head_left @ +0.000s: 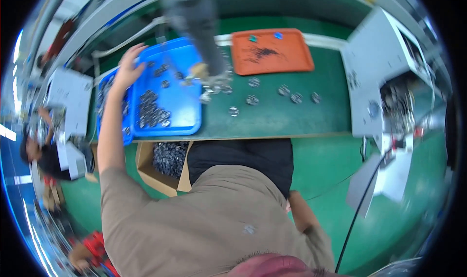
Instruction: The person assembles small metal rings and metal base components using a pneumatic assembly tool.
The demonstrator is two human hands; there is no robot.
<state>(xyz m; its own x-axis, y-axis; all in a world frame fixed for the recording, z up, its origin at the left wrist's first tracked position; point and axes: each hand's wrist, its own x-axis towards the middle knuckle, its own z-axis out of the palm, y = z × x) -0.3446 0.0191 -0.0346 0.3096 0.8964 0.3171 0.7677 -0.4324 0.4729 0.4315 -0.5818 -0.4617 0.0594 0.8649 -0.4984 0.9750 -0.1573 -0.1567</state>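
Observation:
My left hand (128, 67) reaches far forward, fingers spread, and rests on the far left corner of a blue tray (182, 116). That tray holds several small round metal parts (152, 110) and lies partly over a second blue tray (101, 112). My right hand is hidden; only the bent right arm (302, 214) shows beside my torso. Another person's grey-sleeved arm (197, 24) comes in from the top, its hand (198, 71) at the blue tray's right edge.
More round metal parts (272, 96) lie in a loose row on the green table (292, 119). An orange tray (270, 51) sits at the back. A white machine (377, 77) stands at right. A cardboard box of parts (165, 162) sits below the table edge. A black cable (360, 209) hangs at right.

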